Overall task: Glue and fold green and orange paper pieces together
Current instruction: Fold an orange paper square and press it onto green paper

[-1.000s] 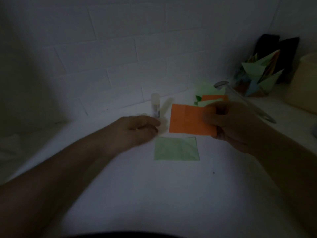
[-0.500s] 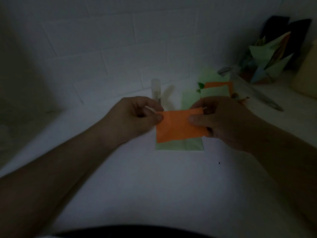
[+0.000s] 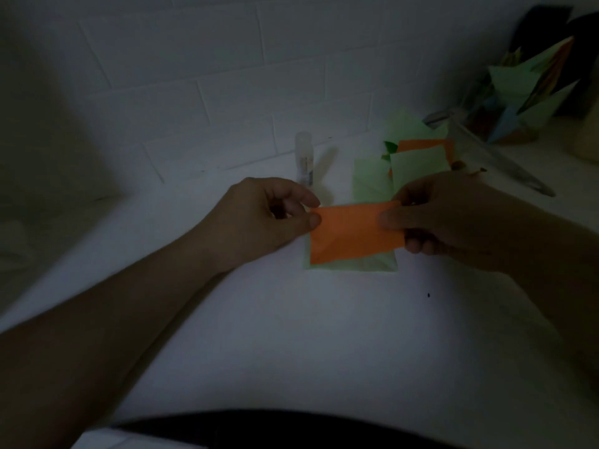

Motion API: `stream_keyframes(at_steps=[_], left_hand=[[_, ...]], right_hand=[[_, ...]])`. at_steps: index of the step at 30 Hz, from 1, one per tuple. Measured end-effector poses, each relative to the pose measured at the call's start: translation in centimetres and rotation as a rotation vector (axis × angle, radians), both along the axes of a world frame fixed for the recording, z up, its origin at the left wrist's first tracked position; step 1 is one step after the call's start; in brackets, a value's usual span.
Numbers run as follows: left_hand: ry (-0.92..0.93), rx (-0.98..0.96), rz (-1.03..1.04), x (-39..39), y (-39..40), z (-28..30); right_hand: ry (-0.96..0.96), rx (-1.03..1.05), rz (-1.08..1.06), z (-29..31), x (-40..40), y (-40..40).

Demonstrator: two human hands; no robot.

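Note:
An orange paper rectangle (image 3: 351, 233) hangs just above the white table, held at both ends. My left hand (image 3: 269, 218) pinches its left edge between thumb and forefinger. My right hand (image 3: 434, 215) pinches its right edge. Under it lies a pale green folded paper piece (image 3: 363, 264), mostly covered, with only its lower strip showing. A glue stick (image 3: 304, 162) stands upright just behind my left hand.
A small heap of green and orange paper pieces (image 3: 418, 160) lies behind my right hand. A clear ruler (image 3: 496, 153) slants at the right. Folded paper models (image 3: 531, 92) stand in the far right corner against the brick wall.
My right hand brought the orange paper down over the green piece. My left hand moved in from beside the glue stick and took hold of the paper's left edge.

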State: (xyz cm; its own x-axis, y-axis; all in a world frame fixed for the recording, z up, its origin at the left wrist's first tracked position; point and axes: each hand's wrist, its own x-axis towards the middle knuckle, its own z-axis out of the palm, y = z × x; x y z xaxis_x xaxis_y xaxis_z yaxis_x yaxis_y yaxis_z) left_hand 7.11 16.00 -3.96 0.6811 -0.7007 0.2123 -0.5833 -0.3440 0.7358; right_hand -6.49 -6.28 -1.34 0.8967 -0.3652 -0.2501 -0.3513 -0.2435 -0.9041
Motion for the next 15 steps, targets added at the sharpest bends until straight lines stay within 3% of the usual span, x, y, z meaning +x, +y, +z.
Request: stream_keyframes(at_steps=[8,15], left_hand=[[-0.082,0.014,-0.032,0.5,1.1,-0.3],[-0.098,0.055,-0.067,0.7,1.6,-0.3]], right_hand=[[0.041,0.213,-0.01,0.2,0.0,0.1],[0.054,0.099,-0.007,-0.3,0.2,0.5]])
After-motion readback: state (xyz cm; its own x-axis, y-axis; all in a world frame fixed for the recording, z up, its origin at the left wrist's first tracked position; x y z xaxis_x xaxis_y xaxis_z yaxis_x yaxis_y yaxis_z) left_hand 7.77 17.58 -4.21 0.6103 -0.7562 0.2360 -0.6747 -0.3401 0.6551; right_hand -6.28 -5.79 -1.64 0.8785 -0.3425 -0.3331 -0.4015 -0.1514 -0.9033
